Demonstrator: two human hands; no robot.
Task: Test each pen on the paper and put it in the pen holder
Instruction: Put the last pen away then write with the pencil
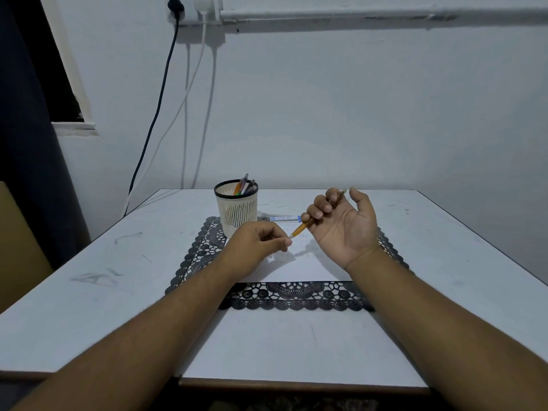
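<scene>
Right hand (341,223), palm up, curls its fingers around an orange pen (308,222); left hand (261,244) pinches the pen's tip end. Paper (302,268) lies beneath both hands; pen holder (236,212) stands just beyond the left hand. A jerky pull risks the pen slipping free.

A pale bluish-white wall (326,114) fills the upper frame under dim, cool light. Along its top runs a white conduit (370,13), meeting a wall socket (204,7) at upper centre. From there a black cable (160,96) and a white cable (189,93) hang down behind the white table (89,307). At far left hangs what seems to be a dark curtain (26,143), beside a pale ledge (74,126).
</scene>
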